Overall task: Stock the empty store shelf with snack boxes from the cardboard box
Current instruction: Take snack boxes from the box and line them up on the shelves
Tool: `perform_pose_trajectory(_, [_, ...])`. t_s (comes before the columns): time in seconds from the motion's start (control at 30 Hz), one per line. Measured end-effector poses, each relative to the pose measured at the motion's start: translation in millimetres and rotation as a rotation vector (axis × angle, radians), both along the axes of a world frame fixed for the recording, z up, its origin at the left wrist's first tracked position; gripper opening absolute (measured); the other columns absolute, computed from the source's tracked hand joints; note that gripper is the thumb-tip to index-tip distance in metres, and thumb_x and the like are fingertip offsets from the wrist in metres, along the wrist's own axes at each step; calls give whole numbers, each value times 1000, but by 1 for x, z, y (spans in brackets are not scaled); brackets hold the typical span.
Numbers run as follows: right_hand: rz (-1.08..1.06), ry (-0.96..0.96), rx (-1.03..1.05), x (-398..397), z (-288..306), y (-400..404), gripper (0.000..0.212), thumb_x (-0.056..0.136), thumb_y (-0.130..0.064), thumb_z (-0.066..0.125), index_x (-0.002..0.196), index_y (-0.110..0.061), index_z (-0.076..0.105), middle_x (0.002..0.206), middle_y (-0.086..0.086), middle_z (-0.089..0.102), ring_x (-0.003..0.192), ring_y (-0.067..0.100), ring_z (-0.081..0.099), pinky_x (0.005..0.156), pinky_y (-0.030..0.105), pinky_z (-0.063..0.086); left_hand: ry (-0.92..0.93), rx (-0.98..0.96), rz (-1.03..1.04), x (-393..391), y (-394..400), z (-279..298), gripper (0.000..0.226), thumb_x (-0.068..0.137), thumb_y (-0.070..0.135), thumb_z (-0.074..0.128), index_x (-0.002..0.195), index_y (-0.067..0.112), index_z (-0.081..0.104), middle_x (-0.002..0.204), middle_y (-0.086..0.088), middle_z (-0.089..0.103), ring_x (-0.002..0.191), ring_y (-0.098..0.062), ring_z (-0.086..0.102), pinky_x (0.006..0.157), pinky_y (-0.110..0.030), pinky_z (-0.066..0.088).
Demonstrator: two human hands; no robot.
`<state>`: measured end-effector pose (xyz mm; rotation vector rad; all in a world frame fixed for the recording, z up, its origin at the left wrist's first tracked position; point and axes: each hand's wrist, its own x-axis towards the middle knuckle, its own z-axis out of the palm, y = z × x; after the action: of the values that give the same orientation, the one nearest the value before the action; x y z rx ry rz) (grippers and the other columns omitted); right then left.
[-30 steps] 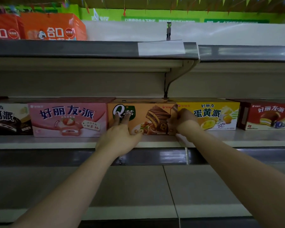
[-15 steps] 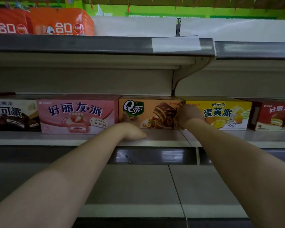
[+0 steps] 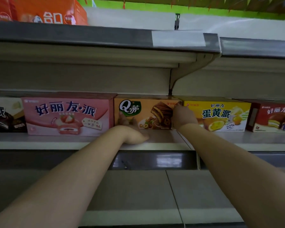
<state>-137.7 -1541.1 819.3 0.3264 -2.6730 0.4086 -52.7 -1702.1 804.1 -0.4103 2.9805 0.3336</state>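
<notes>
At the far left we see a dark cocoa box (image 3: 6,114) cut off by the frame edge, then a pink strawberry box (image 3: 67,115). Our left hand (image 3: 130,129) lies on the shelf (image 3: 56,140), fingers stretched flat against the front of the orange Q box (image 3: 146,111) (their tips are blurred). Our right hand (image 3: 183,116) curls round that box's right edge, fingers hidden behind it. Beyond stand a yellow box (image 3: 220,114) and a red box (image 3: 273,117), cropped.

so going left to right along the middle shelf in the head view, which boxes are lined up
black cocoa pie box → pink strawberry pie box → orange Q-ti cake box → yellow egg-yolk pie box → red chocolate pie box
</notes>
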Motion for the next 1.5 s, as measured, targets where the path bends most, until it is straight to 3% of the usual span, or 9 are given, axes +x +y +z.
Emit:
perform_pose_trajectory(0.13, [24, -19, 89, 7, -3, 3, 27, 98, -2, 39, 119, 0, 56, 119, 18, 62, 110, 33, 60, 85, 37, 49, 14, 20, 23, 3, 4, -1, 97, 90, 71, 39, 153, 20, -15, 146, -16, -45, 143, -39, -24, 119, -50, 1])
perform_pose_trajectory(0.23, [54, -129, 164, 19, -1, 9, 26, 97, -3, 41, 116, -1, 58, 119, 17, 61, 110, 32, 59, 80, 35, 47, 99, 61, -5, 15, 17, 7, 75, 98, 49, 45, 154, 10, 13, 161, -16, 7, 147, -33, 15, 113, -40, 24])
perform_pose_trajectory(0.3, [58, -156, 175, 27, 3, 15, 24, 96, -4, 44, 116, 0, 57, 114, 16, 60, 104, 31, 59, 75, 32, 44, 232, 94, -1, 22, 23, 15, 55, 100, 34, 46, 147, 8, 34, 145, -13, 41, 126, -27, 46, 91, -32, 38])
perform_pose_trajectory(0.43, [77, -116, 124, 39, 18, 32, 30, 95, -12, 51, 124, -3, 52, 91, 10, 50, 84, 25, 51, 70, 33, 44, 400, 50, 60, 42, 27, 34, 47, 96, 25, 52, 140, 10, 48, 142, -15, 48, 119, -27, 52, 91, -30, 45])
perform_pose_trajectory(0.53, [156, -87, 61, 42, 19, 43, 37, 93, -17, 55, 129, -9, 49, 97, 9, 56, 87, 26, 57, 69, 33, 48, 567, 20, 55, 55, 24, 33, 25, 91, 23, 54, 109, 13, 69, 113, -11, 66, 99, -27, 62, 81, -32, 52])
perform_pose_trajectory(0.83, [285, 85, 201, 91, 3, 66, 33, 95, -27, 51, 123, -9, 50, 109, 13, 60, 95, 32, 58, 77, 39, 54, 780, 279, 117, 127, -7, 12, 32, 97, 28, 55, 83, 4, 70, 80, -10, 71, 80, -33, 67, 75, -42, 54])
perform_pose_trajectory(1.07, [161, 223, 133, 167, 2, 81, 7, 97, -16, 44, 99, -11, 49, 98, 10, 55, 74, 26, 46, 61, 31, 37, 659, -164, 0, 181, -11, 19, 22, 97, 30, 47, 86, 26, 66, 94, -1, 67, 82, -21, 56, 81, -34, 51])
perform_pose_trajectory(1.27, [61, 25, 125, 239, -51, 81, 17, 96, -18, 48, 113, -17, 51, 114, 3, 55, 85, 20, 51, 65, 30, 40, 813, 88, 40, 216, -43, -62, 24, 92, 27, 55, 69, 27, 61, 67, 0, 63, 67, -22, 61, 62, -34, 51])
perform_pose_trajectory(1.5, [-4, -219, 265, 300, -134, 98, 9, 95, -7, 44, 98, -16, 40, 113, 9, 55, 94, 28, 55, 66, 33, 39, 547, 37, -135, 258, -36, -146, 41, 88, 28, 59, 51, 22, 43, 51, 4, 48, 57, -21, 53, 51, -31, 34])
